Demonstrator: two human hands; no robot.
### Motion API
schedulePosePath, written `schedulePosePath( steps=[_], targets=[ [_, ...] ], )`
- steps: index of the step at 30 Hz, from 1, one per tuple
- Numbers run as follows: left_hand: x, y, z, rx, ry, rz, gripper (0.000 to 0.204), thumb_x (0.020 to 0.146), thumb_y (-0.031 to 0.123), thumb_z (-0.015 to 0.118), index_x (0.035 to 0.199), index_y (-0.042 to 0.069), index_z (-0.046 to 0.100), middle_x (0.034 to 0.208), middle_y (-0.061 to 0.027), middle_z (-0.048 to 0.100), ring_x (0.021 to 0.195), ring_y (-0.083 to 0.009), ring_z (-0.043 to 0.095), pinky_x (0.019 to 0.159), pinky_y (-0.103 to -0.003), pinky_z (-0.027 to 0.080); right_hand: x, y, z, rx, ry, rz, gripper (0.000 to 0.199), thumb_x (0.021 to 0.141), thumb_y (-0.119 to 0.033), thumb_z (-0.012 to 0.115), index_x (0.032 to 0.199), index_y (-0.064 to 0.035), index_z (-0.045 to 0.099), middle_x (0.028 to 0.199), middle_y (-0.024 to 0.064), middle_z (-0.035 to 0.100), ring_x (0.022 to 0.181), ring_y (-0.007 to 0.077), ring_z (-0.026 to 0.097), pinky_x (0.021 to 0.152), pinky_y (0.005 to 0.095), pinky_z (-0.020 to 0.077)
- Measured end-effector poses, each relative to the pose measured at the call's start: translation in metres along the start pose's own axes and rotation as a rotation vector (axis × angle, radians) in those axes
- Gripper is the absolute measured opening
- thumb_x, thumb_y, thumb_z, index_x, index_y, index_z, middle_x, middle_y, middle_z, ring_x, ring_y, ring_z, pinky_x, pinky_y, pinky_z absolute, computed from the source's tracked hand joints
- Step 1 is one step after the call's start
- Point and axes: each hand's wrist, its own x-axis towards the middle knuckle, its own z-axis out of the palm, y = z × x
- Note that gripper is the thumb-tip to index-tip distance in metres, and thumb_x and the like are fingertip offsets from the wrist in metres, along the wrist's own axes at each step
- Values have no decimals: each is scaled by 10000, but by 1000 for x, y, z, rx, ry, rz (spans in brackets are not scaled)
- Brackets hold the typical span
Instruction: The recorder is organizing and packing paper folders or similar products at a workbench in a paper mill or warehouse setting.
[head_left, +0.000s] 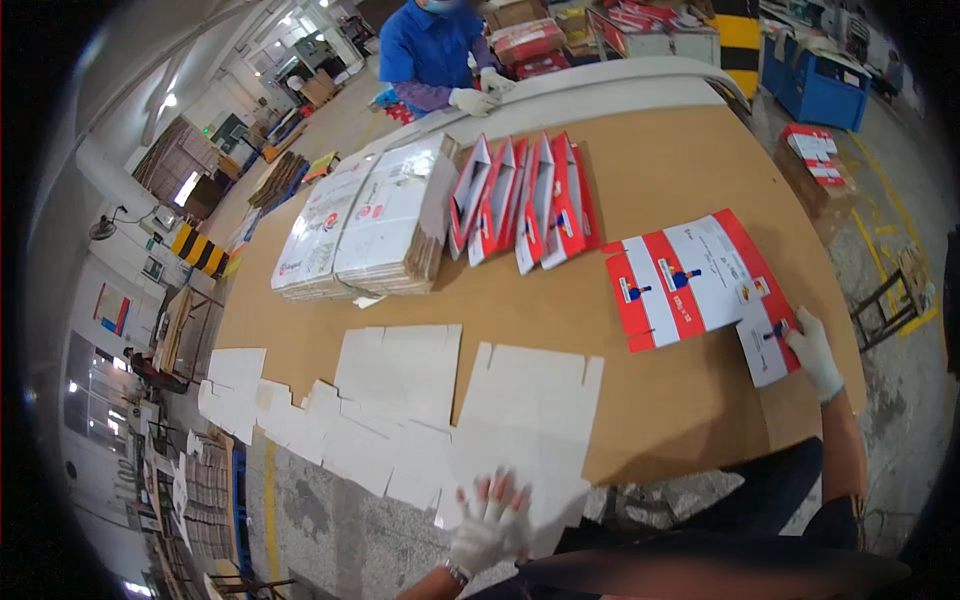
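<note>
In the head view, the gloved right hand [812, 352] presses flat, fingers released, on a red-and-white printed flat carton blank [690, 282] at the right edge of the brown cardboard-topped desk [660, 160]. The gloved left hand [490, 525], fingers spread and grasping nothing, rests on a plain white die-cut card sheet [530, 420] overhanging the near edge.
</note>
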Motion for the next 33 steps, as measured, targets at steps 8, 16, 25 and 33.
schedulePosePath(
  steps=[8,16,25,33],
  targets=[
    [-25,-7,110,-14,391,-116,650,846,425,578,1442,315,344,1544,-118,229,1432,-374,158,1038,-715,102,237,-27,221,44,-59,-184,336,838,-155,566,1126,14,609,938,186,679,893,298,648,809,391,488],
    [-19,-5,37,-444,320,-115,535,800,164,584,1322,264,522,1442,-35,421,1369,-317,318,1076,-634,143,226,-80,261,-382,128,-246,388,808,-185,591,1130,21,527,1017,202,613,959,359,601,864,406,459],
    [11,-6,-14,-479,748,-182,529,736,86,592,1259,152,567,1337,-81,501,1321,-325,380,1094,-604,214,-86,-243,248,-459,-1011,-1378,440,804,-263,624,1143,12,577,1098,162,606,1027,297,593,879,392,475],
    [-2,-6,30,-424,980,-827,1094,641,271,817,1463,8,145,1488,-275,176,1368,-476,200,1085,-637,150,-65,-264,237,-173,-340,-1197,267,669,-16,595,933,-32,626,860,124,592,806,308,585,640,374,487]
  ],
)
